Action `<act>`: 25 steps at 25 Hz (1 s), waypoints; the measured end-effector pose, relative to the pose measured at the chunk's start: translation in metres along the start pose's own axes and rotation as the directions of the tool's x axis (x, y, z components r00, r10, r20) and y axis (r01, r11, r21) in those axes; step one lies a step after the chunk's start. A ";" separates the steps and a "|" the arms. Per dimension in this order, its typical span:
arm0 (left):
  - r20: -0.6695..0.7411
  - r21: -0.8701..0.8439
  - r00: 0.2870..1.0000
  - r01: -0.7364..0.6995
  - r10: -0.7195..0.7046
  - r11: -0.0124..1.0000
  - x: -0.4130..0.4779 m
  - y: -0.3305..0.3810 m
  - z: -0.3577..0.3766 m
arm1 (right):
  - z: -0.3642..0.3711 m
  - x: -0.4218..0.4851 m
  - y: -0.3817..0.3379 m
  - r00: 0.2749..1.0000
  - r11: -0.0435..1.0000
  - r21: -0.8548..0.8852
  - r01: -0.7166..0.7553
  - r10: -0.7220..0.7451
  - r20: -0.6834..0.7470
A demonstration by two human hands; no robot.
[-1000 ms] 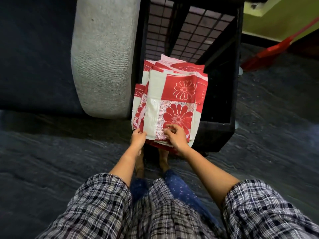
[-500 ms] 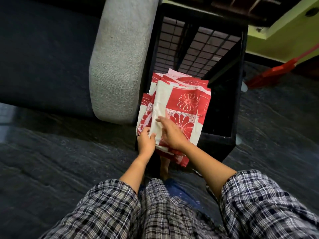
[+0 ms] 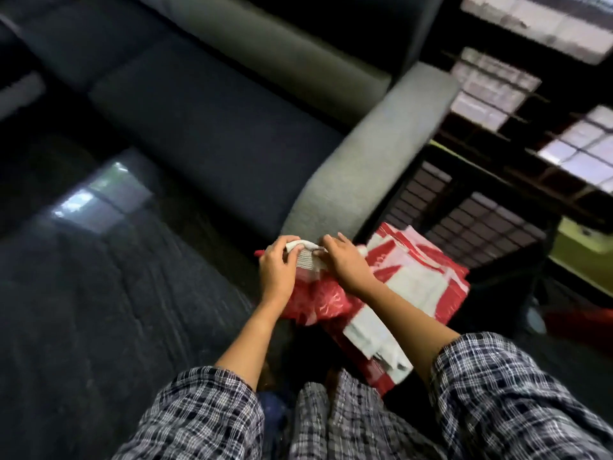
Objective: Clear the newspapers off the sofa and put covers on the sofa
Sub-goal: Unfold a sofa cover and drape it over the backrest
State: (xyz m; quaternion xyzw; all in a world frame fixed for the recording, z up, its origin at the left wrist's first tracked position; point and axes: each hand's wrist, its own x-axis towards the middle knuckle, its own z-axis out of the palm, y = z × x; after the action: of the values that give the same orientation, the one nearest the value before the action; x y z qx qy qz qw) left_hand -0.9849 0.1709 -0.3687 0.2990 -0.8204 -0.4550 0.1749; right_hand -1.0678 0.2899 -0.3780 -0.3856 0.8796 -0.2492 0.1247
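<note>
navy sofa (image 3: 212, 127) cushions lay at the left with no newspaper showing on them, so the covering step seemed in hand. left hand (image 3: 277, 270) pinched the bunched top edge of one red-and-white cover (image 3: 306, 260); right hand (image 3: 345, 263) pinched it too, just before the grey armrest (image 3: 365, 167). next it likely needed lifting free, shaking open and spreading over the seat. rightward, the folded stack of covers (image 3: 424, 280) rested against a black mesh rack (image 3: 481, 227); what the rack held was too dark to tell.
</note>
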 end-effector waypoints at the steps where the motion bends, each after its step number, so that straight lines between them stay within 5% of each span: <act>1: -0.064 -0.010 0.997 -0.044 0.043 0.999 0.008 0.000 -0.017 | -0.002 0.011 -0.021 1.000 0.999 0.052 0.013 -0.013 -0.001; 5: -0.365 0.030 0.916 -0.169 0.168 0.985 0.052 -0.003 -0.116 | -0.012 0.071 -0.138 0.997 0.989 0.128 0.076 -0.073 -0.028; 8: -0.526 0.094 0.814 -0.232 0.246 0.968 0.091 -0.005 -0.201 | -0.015 0.121 -0.236 0.969 0.970 0.140 0.197 -0.171 -0.180; 13: -0.630 0.221 0.679 -0.309 0.377 0.925 0.153 -0.012 -0.352 | -0.002 0.198 -0.379 0.952 0.936 0.269 0.227 -0.155 -0.263; 19: -0.760 0.308 0.472 -0.345 0.447 0.887 0.199 -0.035 -0.502 | 0.017 0.273 -0.518 0.858 0.858 0.192 0.477 -0.406 -0.315; 25: -0.838 0.247 0.401 -0.326 0.371 0.912 0.272 -0.091 -0.614 | 0.070 0.378 -0.618 0.704 0.738 0.094 0.669 -0.587 -0.401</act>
State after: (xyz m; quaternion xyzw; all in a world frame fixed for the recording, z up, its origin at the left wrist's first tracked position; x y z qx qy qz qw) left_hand -0.8186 -0.4369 -0.1199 0.3134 -0.6702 -0.1750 0.6496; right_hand -0.9116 -0.3715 -0.1172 -0.5961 0.6658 -0.4415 -0.0804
